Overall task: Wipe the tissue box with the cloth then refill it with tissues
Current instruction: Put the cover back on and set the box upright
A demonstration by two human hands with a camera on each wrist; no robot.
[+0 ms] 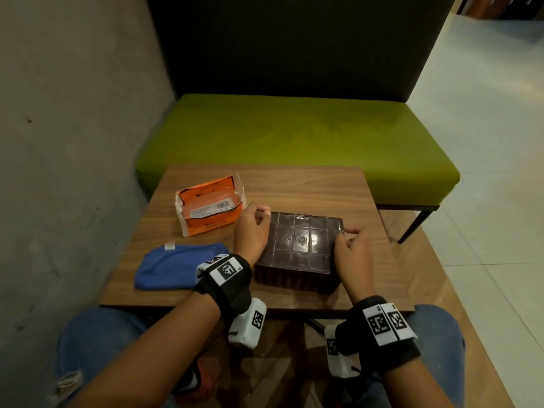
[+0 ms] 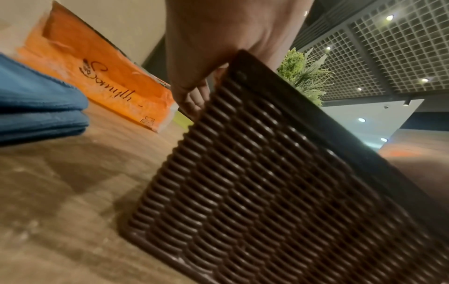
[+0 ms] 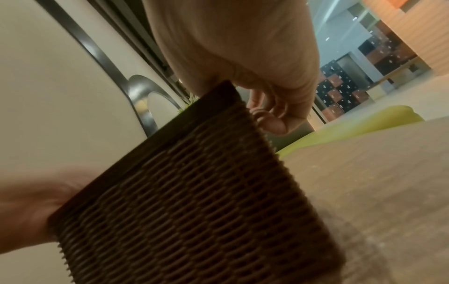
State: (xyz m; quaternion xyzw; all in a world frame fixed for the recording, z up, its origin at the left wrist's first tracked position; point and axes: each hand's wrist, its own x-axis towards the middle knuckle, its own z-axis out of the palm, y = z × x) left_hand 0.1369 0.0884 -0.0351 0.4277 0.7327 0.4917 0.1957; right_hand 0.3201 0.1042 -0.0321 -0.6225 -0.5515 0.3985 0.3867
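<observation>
Here, on the brown wood-grain table [image 1: 294, 184], my dark brown woven plastic tissue box [image 1: 297, 248] sits at centre, its flat gridded panel facing up. The folded blue cloth [image 1: 179, 266] lies at nine o'clock from it, the torn orange plastic tissue pack [image 1: 210, 206] at eleven. My left hand [image 1: 253, 231] curls on the box's left far corner, my right hand [image 1: 353, 251] pinches its right edge. I'd judge that panel needs prising evenly from both sides, without twisting.
</observation>
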